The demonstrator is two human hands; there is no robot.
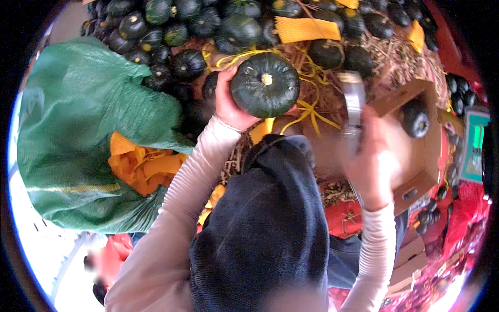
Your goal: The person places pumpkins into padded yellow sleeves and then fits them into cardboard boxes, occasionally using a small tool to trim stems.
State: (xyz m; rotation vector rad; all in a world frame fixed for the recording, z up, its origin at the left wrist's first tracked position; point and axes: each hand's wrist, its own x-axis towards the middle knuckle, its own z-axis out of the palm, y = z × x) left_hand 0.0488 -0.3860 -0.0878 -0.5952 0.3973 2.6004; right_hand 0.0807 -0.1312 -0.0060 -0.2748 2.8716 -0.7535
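My left hand (232, 106) holds up a round, dark green kabocha squash (262, 96), its pale stem facing up. Fingers wrap its left side and underside. To the right, my right hand (371, 164) is closed round a silvery, oblong hand tool (354, 101) with a tan end. Motion blurs the tool, so its exact kind cannot be told. Close beyond that hand stands an open cardboard box (430, 148) with one dark squash (415, 118) in it. Yellow ribbon (313, 115) lies between my hands, beyond my dark-clothed knee.
Many dark squashes (241, 30) are heaped along the far side, with straw (395, 60) and orange foam netting (306, 30) among them. A large green woven sack (88, 114) on the left holds more orange netting (143, 164). A teal device (473, 140) with a lit screen stands far right.
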